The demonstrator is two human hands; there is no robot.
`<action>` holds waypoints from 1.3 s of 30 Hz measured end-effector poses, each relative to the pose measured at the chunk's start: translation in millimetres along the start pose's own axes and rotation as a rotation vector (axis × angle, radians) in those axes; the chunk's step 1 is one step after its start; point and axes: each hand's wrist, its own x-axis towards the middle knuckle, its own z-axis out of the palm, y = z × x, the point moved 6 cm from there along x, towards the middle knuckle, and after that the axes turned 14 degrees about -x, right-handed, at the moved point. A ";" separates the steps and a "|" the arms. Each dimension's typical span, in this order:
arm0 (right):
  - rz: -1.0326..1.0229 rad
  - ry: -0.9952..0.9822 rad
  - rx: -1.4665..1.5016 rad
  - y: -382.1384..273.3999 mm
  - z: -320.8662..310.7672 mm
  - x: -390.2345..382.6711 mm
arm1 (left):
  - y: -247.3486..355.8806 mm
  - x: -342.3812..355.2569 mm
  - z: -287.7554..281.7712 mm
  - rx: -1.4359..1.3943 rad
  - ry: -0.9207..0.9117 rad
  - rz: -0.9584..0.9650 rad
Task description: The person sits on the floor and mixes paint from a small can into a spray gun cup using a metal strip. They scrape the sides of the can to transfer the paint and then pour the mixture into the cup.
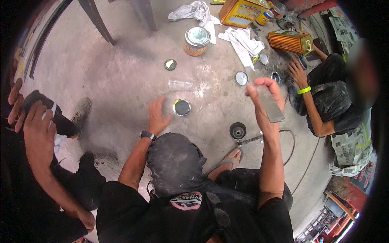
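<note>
Neither of my hands can be made out. In front of me crouches a person in a dusty dark cap (175, 158), seen from behind. That person's left hand (158, 113) reaches open beside a small open tin of dark grey material (182, 107); the right hand (263, 101) holds a flat grey blade (273, 112). A clear plastic cup (180, 85) lies on its side beyond the tin, near a round lid (170, 64). A black metal cup (237, 130) with a fitting and hose is by that person's right foot.
At left, another person's hands (40, 121) hold something white; their shoes rest on the floor. At right, a crouched co-worker (324, 93) grips a rectangular tin (287, 41). Cans (196, 42), rags (190, 12), small tins, dark chair legs (97, 22) and newspaper sheets (348, 146) surround the area.
</note>
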 end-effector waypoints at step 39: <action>-0.508 -0.239 -0.049 -151.9 -144.4 20.0 | 365.8 146.2 -44.8 -0.314 -0.284 0.371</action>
